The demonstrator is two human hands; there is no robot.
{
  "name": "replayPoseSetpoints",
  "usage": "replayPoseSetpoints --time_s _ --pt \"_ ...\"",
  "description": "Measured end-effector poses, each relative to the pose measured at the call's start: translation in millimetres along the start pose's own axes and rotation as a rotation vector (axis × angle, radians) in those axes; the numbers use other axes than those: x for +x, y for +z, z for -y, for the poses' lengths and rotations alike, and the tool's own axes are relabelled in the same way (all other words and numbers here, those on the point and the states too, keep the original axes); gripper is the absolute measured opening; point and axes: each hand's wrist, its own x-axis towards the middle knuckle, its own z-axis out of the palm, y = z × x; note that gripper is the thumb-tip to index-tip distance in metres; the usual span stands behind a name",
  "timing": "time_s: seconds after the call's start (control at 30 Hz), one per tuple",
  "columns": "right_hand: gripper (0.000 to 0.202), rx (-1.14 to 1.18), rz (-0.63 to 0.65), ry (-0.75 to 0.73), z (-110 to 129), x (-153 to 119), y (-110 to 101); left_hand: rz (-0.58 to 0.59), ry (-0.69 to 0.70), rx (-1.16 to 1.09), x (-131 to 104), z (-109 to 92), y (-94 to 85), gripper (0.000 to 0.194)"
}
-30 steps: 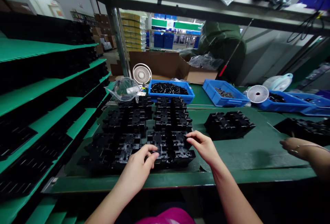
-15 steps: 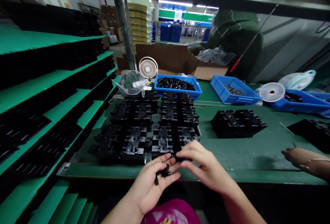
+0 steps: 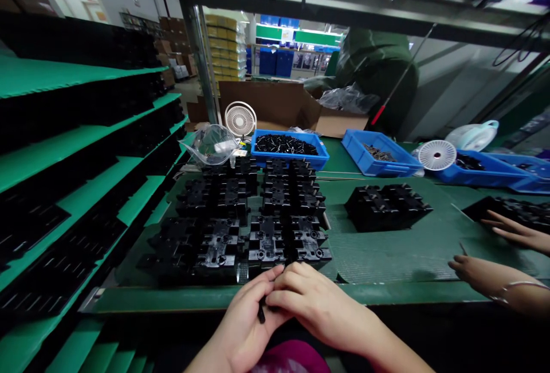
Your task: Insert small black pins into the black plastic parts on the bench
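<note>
My left hand (image 3: 247, 324) is cupped palm up near the bench's front edge. It holds small black plastic pins, and the end of one black pin (image 3: 261, 311) shows below its thumb. Over that palm lies my right hand (image 3: 311, 304), its fingers bent and closed together, touching the left fingers. Whatever it pinches is hidden. Just beyond both hands stand several black plastic housings (image 3: 268, 241) in rows on the green bench. Behind these rows, a blue bin (image 3: 320, 161) is filled with small black pins.
More black housings (image 3: 389, 204) stand to the right. A co-worker's hands (image 3: 485, 275) are at the far right, one with a thin piece. A blue bin of metal pins (image 3: 380, 155) and a white fan (image 3: 437, 155) stand behind. Green-shelved racks (image 3: 98, 132) line the left.
My right hand has moved left and down onto my left palm, covering most of the pins. The view has shifted slightly. A second co-worker's hand has come into view at right.
</note>
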Motion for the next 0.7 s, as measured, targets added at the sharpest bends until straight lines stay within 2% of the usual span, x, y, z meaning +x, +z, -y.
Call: replayPoseSetpoints --time_s 0.23,0.37,0.43,0.5,0.6,0.67,0.7 --pt "0.027 0.060 -0.005 0.012 -1 0 5 -0.005 -0.025 -0.003 1 4 -1.1 0.023" --pt "0.026 0.126 -0.055 -0.013 -2 -2 8 -0.032 -0.020 -0.009 1 4 -0.5 0.022" --pt "0.025 0.186 -0.158 -0.015 -12 -2 4 -0.031 -0.044 -0.018 1 2 1.7 0.024" --pt "0.020 0.213 -0.340 0.045 -33 -2 -4 -0.057 -0.104 -0.013 -1 1 4.3 0.029" --pt "0.011 0.173 -0.652 0.284 -78 0 -18 -0.088 -0.196 0.050 -3 0 5.4 0.036" --pt "0.014 0.161 -0.747 0.435 -108 3 -21 -0.038 -0.222 0.088 -3 2 2.6 0.034" --pt "0.015 0.162 -0.749 0.477 -120 4 -21 0.000 -0.230 0.097 -2 3 0.3 0.032"
